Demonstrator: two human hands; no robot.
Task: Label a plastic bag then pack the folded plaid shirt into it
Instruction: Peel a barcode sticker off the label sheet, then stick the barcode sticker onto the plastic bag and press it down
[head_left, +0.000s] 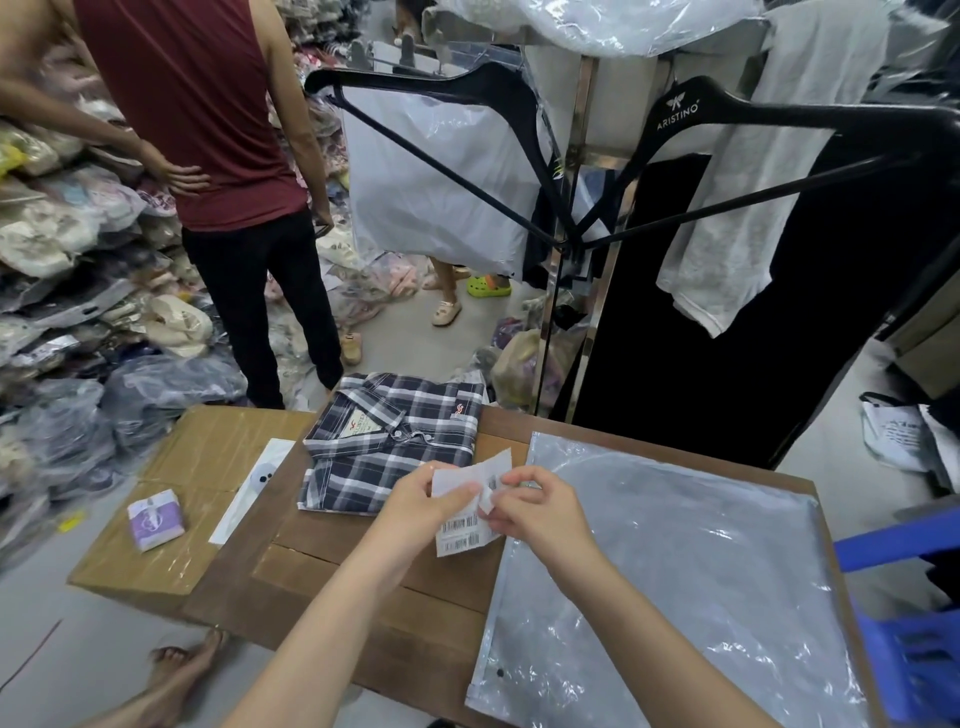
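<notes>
Left hand (415, 501): fingers pinched on barcode label sheet (465, 512)
Right hand (535, 506): fingertips nipping one sticker at the sheet's edge
Plastic bag (675, 582): flat, just right of right hand
Plaid shirt (395, 436): folded, just beyond left hand

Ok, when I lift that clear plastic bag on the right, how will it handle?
The plastic bag lies flat and wrinkled, so probably floppy and very light. Its glossy sheen suggests it may slide on the table.

Both arms come in bare from about 6 o'clock, no sleeves, watch or rings on the left hand (415, 506) or right hand (540, 512). Bare foot (179, 670) at 7 o'clock, no shoe.
</notes>
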